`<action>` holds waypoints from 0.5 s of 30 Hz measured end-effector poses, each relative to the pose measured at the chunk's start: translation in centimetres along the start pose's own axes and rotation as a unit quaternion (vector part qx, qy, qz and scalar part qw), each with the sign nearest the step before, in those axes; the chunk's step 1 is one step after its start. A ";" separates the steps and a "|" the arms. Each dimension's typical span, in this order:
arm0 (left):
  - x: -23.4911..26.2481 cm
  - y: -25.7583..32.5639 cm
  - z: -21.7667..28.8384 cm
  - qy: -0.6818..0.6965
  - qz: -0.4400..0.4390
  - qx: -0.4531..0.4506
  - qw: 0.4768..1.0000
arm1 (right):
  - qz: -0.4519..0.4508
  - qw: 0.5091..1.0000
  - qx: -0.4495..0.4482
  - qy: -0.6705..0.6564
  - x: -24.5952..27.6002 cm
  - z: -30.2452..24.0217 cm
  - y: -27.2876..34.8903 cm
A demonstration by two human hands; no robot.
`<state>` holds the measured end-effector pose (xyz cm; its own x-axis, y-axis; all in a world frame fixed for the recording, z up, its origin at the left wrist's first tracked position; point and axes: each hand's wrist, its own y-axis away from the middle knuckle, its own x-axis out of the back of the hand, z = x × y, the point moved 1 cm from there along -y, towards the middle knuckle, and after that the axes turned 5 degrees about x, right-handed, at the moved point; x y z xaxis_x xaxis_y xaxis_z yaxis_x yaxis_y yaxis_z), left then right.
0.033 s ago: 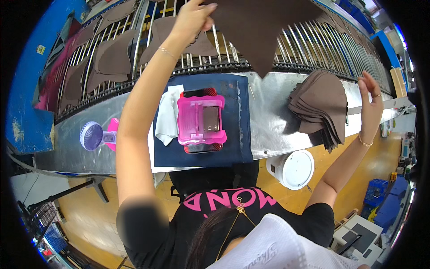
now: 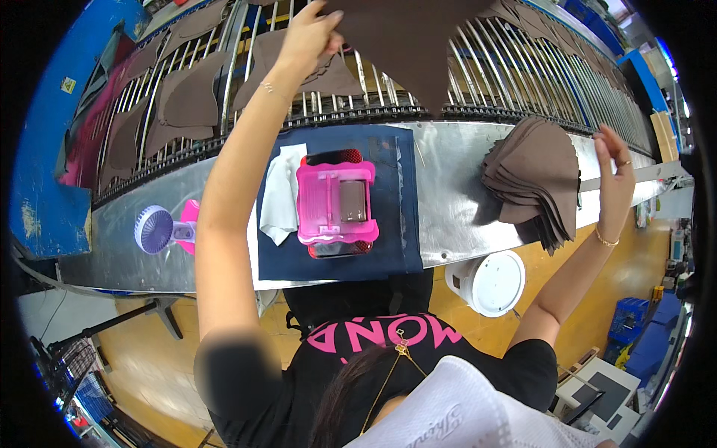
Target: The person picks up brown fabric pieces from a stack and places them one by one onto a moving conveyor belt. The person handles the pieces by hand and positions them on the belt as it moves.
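My left hand (image 2: 310, 39) is raised at the top edge over the slatted conveyor, its fingers closed on the edge of a large dark brown sheet piece (image 2: 407, 41). The piece hangs with one pointed corner toward the table, and its far part is cut off by the top of the view. At the right, my right hand (image 2: 616, 160) has its fingers apart and pointing up, with nothing in it. Just left of that hand, a fanned stack of brown cut pieces (image 2: 534, 175) lies on the metal table, some overhanging its front edge.
Brown pieces (image 2: 190, 93) lie across the conveyor's metal rods (image 2: 366, 75). On the table are a pink dispenser (image 2: 321, 201) on a dark blue mat (image 2: 396, 257), a white cloth (image 2: 280, 198) and a purple fan (image 2: 153, 230). A white bucket (image 2: 497, 284) stands below the front edge.
My left hand and the hanging brown piece have shifted a little to the left and up. My right hand has barely moved.
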<state>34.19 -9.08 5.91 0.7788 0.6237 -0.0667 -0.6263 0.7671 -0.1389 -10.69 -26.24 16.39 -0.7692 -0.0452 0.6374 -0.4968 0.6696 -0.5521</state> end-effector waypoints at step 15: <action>10.6 -5.4 -16.5 0.105 0.245 0.197 0.944 | -0.015 0.971 -0.206 0.117 1.9 9.6 10.6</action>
<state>46.41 -9.10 -10.30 0.3565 0.9061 -0.2277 -0.8454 0.4166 0.3343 -21.32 -26.36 6.59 -0.6206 0.0675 0.7813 -0.2780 0.9126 -0.2997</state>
